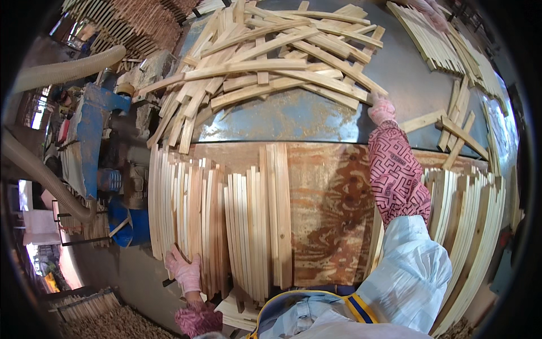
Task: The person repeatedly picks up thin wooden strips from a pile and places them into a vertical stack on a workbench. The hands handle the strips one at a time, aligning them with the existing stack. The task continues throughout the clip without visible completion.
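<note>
My right hand (381, 108), in a pink glove and patterned sleeve, reaches forward to the end of a pale wooden slat (344, 65) at the right edge of a loose, crisscrossed pile (254, 76) on the metal table, its fingers closed on that end. At the lower left, my left hand (182, 270), also pink-gloved, rests with fingers apart against the near ends of upright-edged slats stacked in rows (192, 214) on a plywood board (327, 214). More rows of slats (471, 231) lie along the board's right side, beside my right arm.
Machinery (84, 141) with ribbed hoses (73, 70) and a blue bin (127, 223) stand at left. The metal table (271, 127) holds aligned slats (423, 39) at top right, near another person's hand (435, 17), and a few loose slats (457, 127) at right.
</note>
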A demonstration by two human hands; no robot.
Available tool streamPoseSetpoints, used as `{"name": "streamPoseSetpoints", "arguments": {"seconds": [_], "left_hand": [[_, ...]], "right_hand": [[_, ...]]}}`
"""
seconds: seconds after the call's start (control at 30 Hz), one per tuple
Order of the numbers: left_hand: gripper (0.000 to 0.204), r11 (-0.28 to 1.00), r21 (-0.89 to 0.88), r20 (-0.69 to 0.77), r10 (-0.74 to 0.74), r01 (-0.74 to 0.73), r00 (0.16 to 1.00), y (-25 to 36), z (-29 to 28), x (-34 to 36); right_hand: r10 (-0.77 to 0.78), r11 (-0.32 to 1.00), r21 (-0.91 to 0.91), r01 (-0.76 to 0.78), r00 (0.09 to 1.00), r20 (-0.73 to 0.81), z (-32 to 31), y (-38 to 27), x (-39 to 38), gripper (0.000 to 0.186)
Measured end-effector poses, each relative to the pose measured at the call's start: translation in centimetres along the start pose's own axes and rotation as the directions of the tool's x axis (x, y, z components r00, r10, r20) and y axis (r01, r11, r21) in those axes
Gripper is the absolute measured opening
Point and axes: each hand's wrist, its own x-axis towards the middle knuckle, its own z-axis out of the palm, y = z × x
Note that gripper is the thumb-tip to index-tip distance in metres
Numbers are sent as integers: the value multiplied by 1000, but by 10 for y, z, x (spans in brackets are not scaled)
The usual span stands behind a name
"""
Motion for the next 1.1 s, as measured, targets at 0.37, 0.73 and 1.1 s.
{"name": "streamPoseSetpoints", "arguments": {"seconds": [0.37,0.73,1.1], "left_hand": [[80,-104,-924,115,842,368,526,364,-13,-13],[52,-153,-451,578,701,879,419,456,-19,-11],[60,-133,-594,573,623,794,533,383,-33,-62]], "right_hand": [[-561,821,512,252,523,642,-95,-73,-53,49],[291,945,168,-280,956,-44,-5,33,51,73],[-108,742,631,-225,889,444,-119,-65,-86,52]]}}
